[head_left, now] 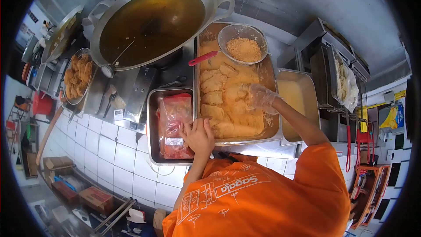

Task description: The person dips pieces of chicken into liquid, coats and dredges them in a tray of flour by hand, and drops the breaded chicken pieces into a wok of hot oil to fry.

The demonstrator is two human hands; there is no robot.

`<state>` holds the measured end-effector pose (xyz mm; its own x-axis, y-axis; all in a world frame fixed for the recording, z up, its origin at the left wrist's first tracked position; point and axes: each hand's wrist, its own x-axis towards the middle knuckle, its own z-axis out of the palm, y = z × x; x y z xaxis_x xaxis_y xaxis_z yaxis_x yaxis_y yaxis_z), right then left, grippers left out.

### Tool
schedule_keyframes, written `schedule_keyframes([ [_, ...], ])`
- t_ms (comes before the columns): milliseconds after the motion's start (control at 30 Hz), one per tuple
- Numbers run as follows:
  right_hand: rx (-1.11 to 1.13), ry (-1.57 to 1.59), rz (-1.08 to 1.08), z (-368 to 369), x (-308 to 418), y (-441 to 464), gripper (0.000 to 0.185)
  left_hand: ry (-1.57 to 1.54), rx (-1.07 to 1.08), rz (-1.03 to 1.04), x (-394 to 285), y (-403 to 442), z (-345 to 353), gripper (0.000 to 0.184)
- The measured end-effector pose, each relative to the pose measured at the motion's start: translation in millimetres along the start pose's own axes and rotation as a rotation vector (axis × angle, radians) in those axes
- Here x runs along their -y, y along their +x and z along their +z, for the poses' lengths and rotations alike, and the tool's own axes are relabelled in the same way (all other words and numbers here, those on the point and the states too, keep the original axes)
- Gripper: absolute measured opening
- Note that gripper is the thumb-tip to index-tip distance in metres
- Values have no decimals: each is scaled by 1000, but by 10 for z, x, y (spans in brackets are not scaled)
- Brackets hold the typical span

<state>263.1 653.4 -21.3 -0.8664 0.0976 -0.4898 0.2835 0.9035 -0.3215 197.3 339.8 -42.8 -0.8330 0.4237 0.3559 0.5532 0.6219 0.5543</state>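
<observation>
A deep metal tray (272, 127) holds orange breading flour with several coated pieces (213, 82) lying in rows on its left side. My right hand (259, 97), in a clear plastic glove, is down in the flour at the right of the pieces, its fingers bent and partly hidden. My bare left hand (199, 136) rests at the tray's lower left edge, fingers apart, holding nothing. Beside it, a smaller metal tray (153, 158) contains plastic bags of red meat (174, 120). A sieve with a red handle (204, 58) holds crumbs above the flour.
A large wok of oil (153, 26) stands at the upper left. Left of it is a basket of fried pieces (78, 77). A tray of pale liquid (294, 94) adjoins the flour tray on the right. Scissors (175, 81) lie behind the meat tray.
</observation>
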Motion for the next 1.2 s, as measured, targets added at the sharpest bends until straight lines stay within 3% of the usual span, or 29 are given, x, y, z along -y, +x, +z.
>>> schedule_keyframes([
  [233,237,-393,9,109,381,159,116,-5,17,9,21,2,20,22],
  [300,108,-492,-41,767,-117,471,112,-9,11,6,18,-3,8,23],
  [367,80,-530,-99,809,-78,446,105,-24,17,-6,2,7,-12,23],
  [433,148,-500,-160,754,-4,312,95,-21,27,-8,17,3,-21,23],
  [600,-174,253,-455,1495,-760,464,74,-6,17,0,26,-6,12,23],
  [667,-223,232,-386,1376,-672,460,67,-8,10,-2,25,-11,11,23],
  [800,-221,-210,-14,798,-775,699,50,-8,3,20,-1,8,-26,24],
  [933,-186,-426,53,618,-492,281,30,-34,11,12,-10,17,-25,26],
  [1033,133,-820,-65,1565,-866,381,14,-37,20,4,-17,10,-22,28],
  [1200,309,-281,71,1664,69,34,16,-4,31,3,3,-9,-3,30],
])
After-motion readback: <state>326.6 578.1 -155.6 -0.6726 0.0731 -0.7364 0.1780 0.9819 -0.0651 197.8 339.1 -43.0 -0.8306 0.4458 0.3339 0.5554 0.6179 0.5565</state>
